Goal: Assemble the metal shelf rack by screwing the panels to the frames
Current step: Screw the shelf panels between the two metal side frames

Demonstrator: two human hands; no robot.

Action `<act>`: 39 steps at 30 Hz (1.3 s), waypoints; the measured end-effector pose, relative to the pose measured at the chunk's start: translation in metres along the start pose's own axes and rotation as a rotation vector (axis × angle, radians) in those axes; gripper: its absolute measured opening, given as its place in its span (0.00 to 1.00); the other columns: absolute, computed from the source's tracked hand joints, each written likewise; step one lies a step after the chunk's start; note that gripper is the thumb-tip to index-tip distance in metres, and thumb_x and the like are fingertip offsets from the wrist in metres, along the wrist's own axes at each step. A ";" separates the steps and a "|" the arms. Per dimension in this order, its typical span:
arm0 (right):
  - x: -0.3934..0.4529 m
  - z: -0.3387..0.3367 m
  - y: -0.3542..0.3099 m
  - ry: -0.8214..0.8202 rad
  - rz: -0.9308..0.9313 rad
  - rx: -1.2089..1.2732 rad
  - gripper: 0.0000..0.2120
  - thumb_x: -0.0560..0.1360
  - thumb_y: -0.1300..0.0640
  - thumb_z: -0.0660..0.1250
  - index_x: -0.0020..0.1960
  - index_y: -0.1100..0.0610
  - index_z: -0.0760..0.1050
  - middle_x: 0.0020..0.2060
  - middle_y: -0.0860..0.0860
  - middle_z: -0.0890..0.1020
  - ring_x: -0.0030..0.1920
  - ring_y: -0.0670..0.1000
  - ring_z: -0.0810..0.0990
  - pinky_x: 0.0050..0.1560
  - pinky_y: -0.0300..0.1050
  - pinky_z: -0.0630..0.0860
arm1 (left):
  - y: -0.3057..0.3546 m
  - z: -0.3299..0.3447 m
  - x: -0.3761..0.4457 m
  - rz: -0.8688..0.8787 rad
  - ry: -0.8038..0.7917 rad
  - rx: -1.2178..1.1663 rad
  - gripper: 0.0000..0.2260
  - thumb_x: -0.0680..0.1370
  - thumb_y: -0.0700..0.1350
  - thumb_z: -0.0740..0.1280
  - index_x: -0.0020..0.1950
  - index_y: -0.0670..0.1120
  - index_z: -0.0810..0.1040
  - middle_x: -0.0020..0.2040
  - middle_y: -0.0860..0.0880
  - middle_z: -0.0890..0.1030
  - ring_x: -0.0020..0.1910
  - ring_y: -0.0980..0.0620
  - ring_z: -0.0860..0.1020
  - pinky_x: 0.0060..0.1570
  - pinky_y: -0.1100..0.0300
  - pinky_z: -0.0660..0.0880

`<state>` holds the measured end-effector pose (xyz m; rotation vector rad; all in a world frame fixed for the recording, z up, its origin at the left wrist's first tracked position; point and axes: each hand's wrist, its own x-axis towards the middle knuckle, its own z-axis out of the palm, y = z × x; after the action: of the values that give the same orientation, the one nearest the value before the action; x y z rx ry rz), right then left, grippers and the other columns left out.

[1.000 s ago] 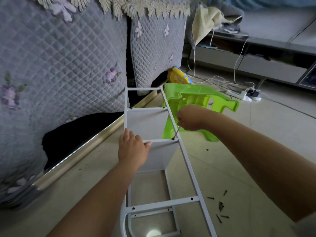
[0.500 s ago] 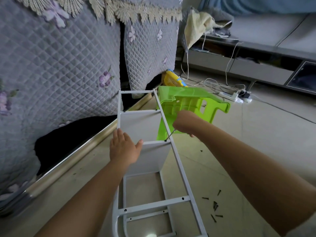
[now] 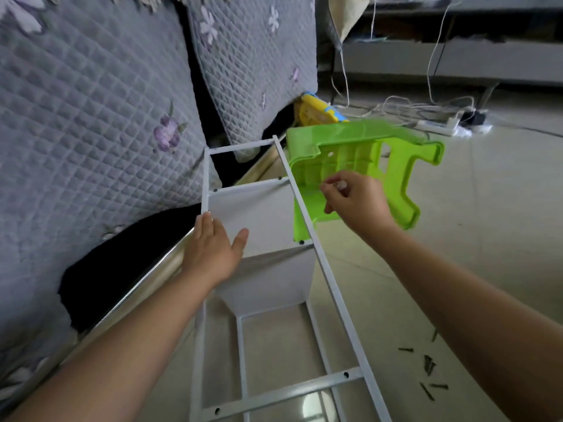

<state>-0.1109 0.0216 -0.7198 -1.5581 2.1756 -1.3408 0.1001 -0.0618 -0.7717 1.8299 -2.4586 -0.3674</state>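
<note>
The white metal shelf rack [image 3: 316, 248] lies on its side on the tiled floor [image 3: 487, 239], running from 6 o'clock up toward 12. The left hand [image 3: 213, 251] rests flat, fingers straight, on a white panel [image 3: 259, 214] near centre. At 2 o'clock of it, the right hand [image 3: 353, 202] pinches something small, possibly a screw, before a tipped green plastic stool [image 3: 359, 166]. Loose dark screws [image 3: 429, 365] lie at 4 o'clock.

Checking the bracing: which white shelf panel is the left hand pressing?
The left hand rests on the nearer white metal shelf panel; the farther one is untouched.
</note>
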 end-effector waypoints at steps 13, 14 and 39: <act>0.063 0.019 -0.010 0.028 -0.083 0.016 0.12 0.78 0.56 0.62 0.46 0.64 0.78 0.31 0.59 0.82 0.24 0.34 0.73 0.28 0.29 0.66 | 0.008 -0.015 0.041 -0.027 -0.007 0.116 0.32 0.81 0.57 0.48 0.75 0.34 0.47 0.77 0.40 0.47 0.75 0.44 0.47 0.73 0.55 0.47; 0.067 0.023 -0.013 0.011 -0.088 0.005 0.12 0.78 0.55 0.62 0.45 0.64 0.78 0.30 0.59 0.82 0.24 0.35 0.73 0.27 0.29 0.66 | 0.006 -0.014 0.044 -0.024 -0.017 0.092 0.32 0.81 0.57 0.48 0.75 0.35 0.46 0.77 0.40 0.46 0.76 0.45 0.46 0.73 0.55 0.46; 0.097 0.050 -0.020 -0.024 -0.168 -0.143 0.13 0.78 0.59 0.60 0.41 0.68 0.76 0.31 0.63 0.81 0.31 0.61 0.79 0.37 0.53 0.77 | 0.003 -0.010 0.053 -0.010 -0.025 -0.053 0.34 0.81 0.57 0.51 0.75 0.36 0.40 0.77 0.42 0.40 0.76 0.47 0.40 0.73 0.56 0.43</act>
<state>-0.1121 -0.0880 -0.7004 -1.8365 2.2127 -1.2252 0.0834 -0.1133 -0.7670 1.8286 -2.4321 -0.4532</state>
